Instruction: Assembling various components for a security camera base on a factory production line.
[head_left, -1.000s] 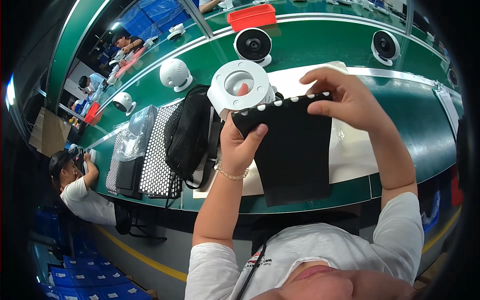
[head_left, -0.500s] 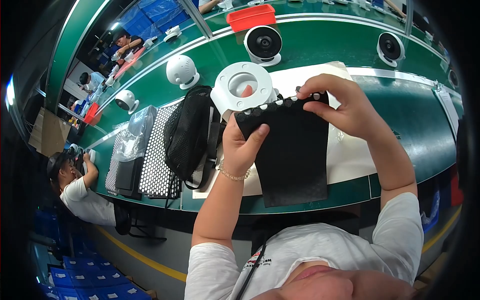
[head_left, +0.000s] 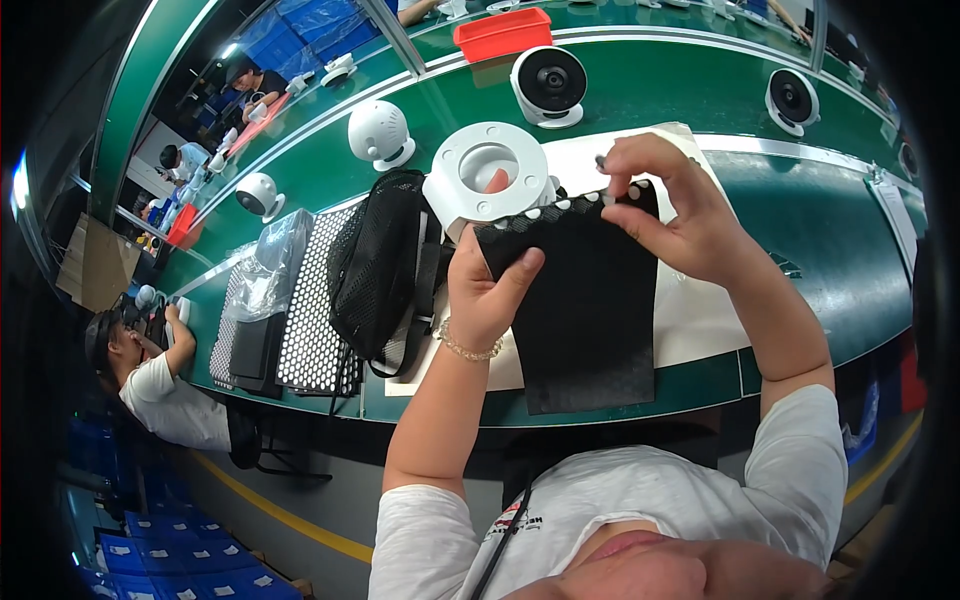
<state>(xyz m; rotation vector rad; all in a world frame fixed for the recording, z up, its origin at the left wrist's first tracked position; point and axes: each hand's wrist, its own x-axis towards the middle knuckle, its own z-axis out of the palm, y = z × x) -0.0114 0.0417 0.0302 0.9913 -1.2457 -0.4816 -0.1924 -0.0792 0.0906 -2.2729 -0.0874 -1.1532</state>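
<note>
Left hand (head_left: 490, 290) gripping black mesh sheet (head_left: 585, 300) at its left edge, right hand (head_left: 672, 205) pinching its top edge, white round housing (head_left: 488, 180) partly hidden behind, sheet's bottom overhanging green counter (head_left: 850, 230) front edge.

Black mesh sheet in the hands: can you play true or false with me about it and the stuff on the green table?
1. Both hands hold the black mesh sheet. True: the left hand grips its upper left corner and the right hand pinches its top edge.
2. The white round part lies in front of the sheet. False: it sits behind the sheet's top edge.
3. A red tray rests at the far side of the green table. True.
4. The black mesh bag is to the right of the hands. False: it lies to their left, beside a white perforated panel.
5. The sheet's top edge has a row of white dots. True.
</note>
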